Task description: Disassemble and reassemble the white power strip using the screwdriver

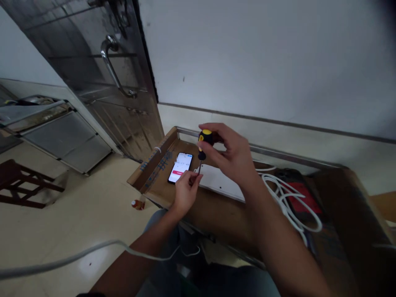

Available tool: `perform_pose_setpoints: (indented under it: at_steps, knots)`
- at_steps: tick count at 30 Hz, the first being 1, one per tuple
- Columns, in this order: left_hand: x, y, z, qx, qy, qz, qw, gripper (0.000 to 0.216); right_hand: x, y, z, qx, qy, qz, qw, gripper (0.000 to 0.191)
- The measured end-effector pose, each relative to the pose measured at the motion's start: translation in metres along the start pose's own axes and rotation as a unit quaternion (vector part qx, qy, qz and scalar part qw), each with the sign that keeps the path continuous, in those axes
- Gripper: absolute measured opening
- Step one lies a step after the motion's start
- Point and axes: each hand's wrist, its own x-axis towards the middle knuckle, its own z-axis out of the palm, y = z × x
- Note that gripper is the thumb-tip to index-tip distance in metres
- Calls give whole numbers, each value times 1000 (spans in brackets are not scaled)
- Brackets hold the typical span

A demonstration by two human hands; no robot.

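A short screwdriver (205,137) with a yellow and black handle is in my right hand (233,152), whose fingers are closed round the grip. Its thin shaft points down, towards the left end of a long, flat white casing (213,178) with small dark holes in its face. At the lower end of the shaft, the fingertips of my left hand (185,189) are pinched together; whatever they hold is too small to make out. A phone (180,167) with a lit timer screen lies just left of the casing, partly behind my left hand.
Everything lies on a cardboard-covered surface (216,210) with raised edges. On its right are a coiled white cable (283,198) and a red and black item (305,198). A small bottle (137,204) lies on the floor, near a wooden stool (24,181) and a metal door (93,62).
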Motion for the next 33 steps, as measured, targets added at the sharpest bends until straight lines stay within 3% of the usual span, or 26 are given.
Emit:
perform_pose_setpoints:
  at_steps: [4, 10, 12, 17, 24, 30, 33]
  knots:
    - [-1, 0, -3, -4, -5, 22, 1000, 17, 6, -1, -3, -41, 32, 23, 998, 48]
    - [-3, 3, -2, -10, -36, 25, 999, 21, 6, -3, -19, 105, -136, 0, 985, 48]
    - [-4, 4, -2, -13, -32, 17, 999, 19, 6, -3, -19, 86, -125, -4, 988, 46]
    - [-4, 1, -2, -25, -1, -30, 999, 26, 3, -6, -2, -42, -15, -4, 999, 36]
    - [-2, -2, -2, -44, -12, -54, 997, 27, -1, -10, -11, -11, -106, -67, 992, 41]
    - [-2, -4, -2, -25, -32, -49, 998, 28, 0, -8, -19, -41, -56, -15, 998, 44]
    - [-2, -3, -3, -15, -39, -46, 998, 29, 1, -4, -22, -19, -69, -25, 997, 47]
